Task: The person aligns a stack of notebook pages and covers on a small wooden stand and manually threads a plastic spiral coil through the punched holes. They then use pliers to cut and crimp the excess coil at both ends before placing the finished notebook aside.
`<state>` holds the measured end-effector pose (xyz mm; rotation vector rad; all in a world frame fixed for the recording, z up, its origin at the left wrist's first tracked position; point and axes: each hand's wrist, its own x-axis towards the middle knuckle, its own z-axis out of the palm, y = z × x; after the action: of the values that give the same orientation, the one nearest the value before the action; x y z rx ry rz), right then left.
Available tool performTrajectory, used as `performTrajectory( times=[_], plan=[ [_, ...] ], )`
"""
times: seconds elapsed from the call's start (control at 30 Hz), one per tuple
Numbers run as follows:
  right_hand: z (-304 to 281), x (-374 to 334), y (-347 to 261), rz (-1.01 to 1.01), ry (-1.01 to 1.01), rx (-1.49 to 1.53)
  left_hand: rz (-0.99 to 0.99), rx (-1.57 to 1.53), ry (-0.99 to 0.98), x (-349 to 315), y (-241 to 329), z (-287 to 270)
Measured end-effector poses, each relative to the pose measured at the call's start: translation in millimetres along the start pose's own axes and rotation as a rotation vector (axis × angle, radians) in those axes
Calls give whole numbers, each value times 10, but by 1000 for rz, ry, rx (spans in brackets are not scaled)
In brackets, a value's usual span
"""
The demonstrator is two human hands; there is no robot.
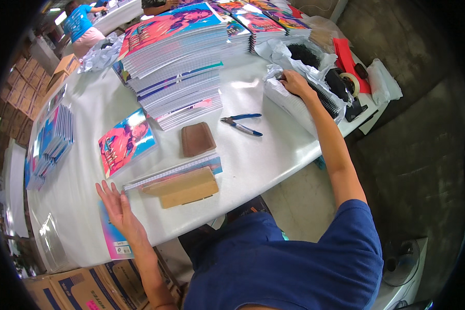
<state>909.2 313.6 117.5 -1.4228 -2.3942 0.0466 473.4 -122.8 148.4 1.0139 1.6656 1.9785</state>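
Observation:
My left hand, fingers spread, lies over a notebook with a blue and pink cover at the table's near left edge. My right hand reaches to a white paper-wrapped bundle beside black spiral binding coils. Its fingers curl down at the bundle; what they hold, if anything, is hidden. Between my hands lie a bound stack of grid pages, a folded cardboard piece, a brown block and blue-handled pliers. A notebook with a colourful illustrated cover lies left of them.
A tall stack of unbound notebooks stands mid-table, with spiral-bound ones behind. More notebooks lie at the left edge. Tape sits at the far right. Cardboard boxes stand below; another person is far left.

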Motion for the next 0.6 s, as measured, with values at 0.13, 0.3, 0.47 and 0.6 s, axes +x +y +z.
performTrajectory(
  times=[0.13,0.3,0.47,0.6],
  plan=[
    [-78,111,-127,-30,-18,-142,42,-40,30,-14,91,82],
    [-225,55,-105,71,110,-35,115,33,57,27,282,23],
    [-374,36,-101,67,191,35,188,35,43,95,508,132],
    [-584,0,-97,-83,154,-19,260,59,13,126,618,240]
  ],
)
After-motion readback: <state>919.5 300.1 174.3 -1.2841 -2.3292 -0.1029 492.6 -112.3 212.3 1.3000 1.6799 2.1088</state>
